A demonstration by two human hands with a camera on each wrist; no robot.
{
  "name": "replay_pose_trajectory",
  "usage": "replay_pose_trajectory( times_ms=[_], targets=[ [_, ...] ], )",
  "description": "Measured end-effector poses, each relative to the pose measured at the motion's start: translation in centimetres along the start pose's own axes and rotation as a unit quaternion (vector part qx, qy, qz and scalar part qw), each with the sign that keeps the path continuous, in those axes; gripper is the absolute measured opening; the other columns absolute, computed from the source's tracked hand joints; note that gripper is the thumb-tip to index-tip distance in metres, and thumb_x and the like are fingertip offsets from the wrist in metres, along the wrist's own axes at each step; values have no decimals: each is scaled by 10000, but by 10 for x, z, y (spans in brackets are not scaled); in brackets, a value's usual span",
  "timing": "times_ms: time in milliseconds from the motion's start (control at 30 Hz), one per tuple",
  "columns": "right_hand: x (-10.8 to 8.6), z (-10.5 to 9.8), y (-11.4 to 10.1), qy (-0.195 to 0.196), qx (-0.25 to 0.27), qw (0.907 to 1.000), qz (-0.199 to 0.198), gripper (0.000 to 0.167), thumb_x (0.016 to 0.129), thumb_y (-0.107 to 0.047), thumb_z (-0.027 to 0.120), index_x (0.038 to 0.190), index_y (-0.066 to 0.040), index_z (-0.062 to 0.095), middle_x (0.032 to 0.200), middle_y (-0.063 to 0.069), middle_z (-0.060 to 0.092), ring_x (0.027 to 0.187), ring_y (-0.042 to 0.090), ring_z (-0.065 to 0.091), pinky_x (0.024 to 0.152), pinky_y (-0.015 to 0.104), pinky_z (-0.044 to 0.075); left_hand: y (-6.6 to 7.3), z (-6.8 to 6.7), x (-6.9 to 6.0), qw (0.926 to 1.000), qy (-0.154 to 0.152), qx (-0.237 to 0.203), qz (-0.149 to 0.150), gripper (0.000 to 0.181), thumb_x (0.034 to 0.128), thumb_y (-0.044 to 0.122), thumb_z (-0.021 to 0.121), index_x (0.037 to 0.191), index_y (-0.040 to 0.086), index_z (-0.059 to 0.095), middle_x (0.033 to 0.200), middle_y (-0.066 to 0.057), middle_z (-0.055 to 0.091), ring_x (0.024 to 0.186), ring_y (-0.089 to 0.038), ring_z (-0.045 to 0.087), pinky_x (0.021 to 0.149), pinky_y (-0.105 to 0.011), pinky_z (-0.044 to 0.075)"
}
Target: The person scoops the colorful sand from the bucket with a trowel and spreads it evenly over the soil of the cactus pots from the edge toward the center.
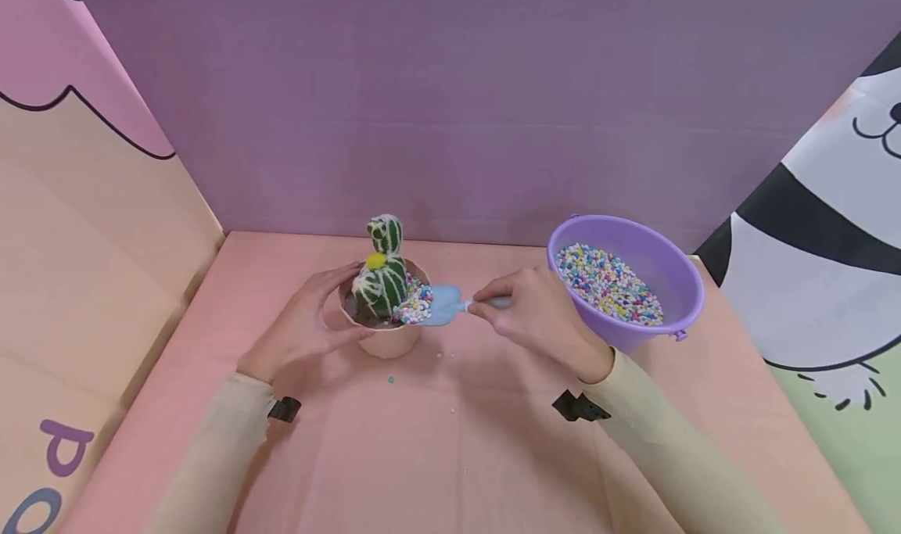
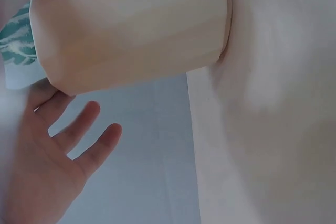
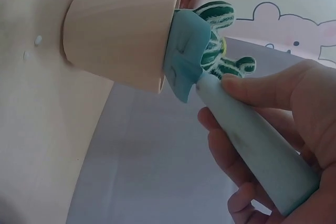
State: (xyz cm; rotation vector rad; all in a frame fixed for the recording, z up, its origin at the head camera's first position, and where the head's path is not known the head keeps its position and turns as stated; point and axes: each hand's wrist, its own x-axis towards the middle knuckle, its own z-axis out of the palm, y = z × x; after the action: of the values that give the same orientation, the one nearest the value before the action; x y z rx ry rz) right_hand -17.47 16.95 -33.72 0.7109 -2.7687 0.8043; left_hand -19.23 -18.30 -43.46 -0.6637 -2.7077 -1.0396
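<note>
Near the back edge of the bench (image 1: 415, 448), the left hand's (image 1: 299, 320) fingers hold a flowerpot (image 1: 389, 343) with a toy cactus (image 1: 382, 288), while the right hand's (image 1: 538, 315) grip a light-blue toy shovel (image 1: 442, 306) bearing beads (image 1: 417, 302).

Rear wall (image 1: 450, 112): plain purple. Left wall (image 1: 84, 229): beige, printed with a black-outlined pink shape and lettering. Right wall (image 1: 838, 284): black-and-white cartoon animal. Desk (image 1: 394, 456): pink surface, abutting the rear wall.

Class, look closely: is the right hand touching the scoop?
Touching. The right wrist view shows it: the right hand grips the scoop by its handle, thumb pressed against it.
</note>
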Motion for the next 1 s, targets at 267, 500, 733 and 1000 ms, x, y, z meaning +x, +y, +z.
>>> replay_pose_trajectory(
  times_ms=[267, 500, 733, 1000],
  targets=[
    [0, -1, 2, 63, -99, 9999, 49, 118, 873, -294, 871, 957, -213, 886, 845, -81, 827, 738, 83, 733, 614, 257, 502, 9, 12, -6, 9991, 401, 128, -39, 1017, 795, 493, 916, 1632, 162, 443, 1653, -84, 487, 1505, -348, 445, 1253, -585, 355],
    [-1, 0, 4, 143, -172, 9997, 29, 123, 872, -303, 870, 961, -221, 887, 826, -92, 822, 710, 77, 701, 586, 255, 476, 10, 15, -6, 9991, 388, 112, -127, 1022, 812, 476, 903, 1635, 107, 421, 1668, -119, 455, 1534, -373, 409, 1272, -590, 334],
    [-2, 1, 6, 189, -173, 9997, -56, 122, 867, -297, 872, 956, -216, 887, 824, -91, 822, 715, 89, 711, 594, 258, 480, 1, 1, 3, 9994, -133, -247, -178, 1031, 829, 374, 912, 1653, 68, 372, 1703, -143, 399, 1579, -388, 353, 1288, -619, 291],
    [-4, 3, 8, 288, -173, 9994, -114, 133, 860, -306, 880, 949, -207, 888, 814, -86, 821, 740, 112, 748, 614, 271, 517, 0, 1, 1, 9990, -83, -236, -362, 1032, 802, 442, 931, 1648, 150, 416, 1693, -84, 435, 1565, -363, 398, 1273, -617, 325]
  ],
)
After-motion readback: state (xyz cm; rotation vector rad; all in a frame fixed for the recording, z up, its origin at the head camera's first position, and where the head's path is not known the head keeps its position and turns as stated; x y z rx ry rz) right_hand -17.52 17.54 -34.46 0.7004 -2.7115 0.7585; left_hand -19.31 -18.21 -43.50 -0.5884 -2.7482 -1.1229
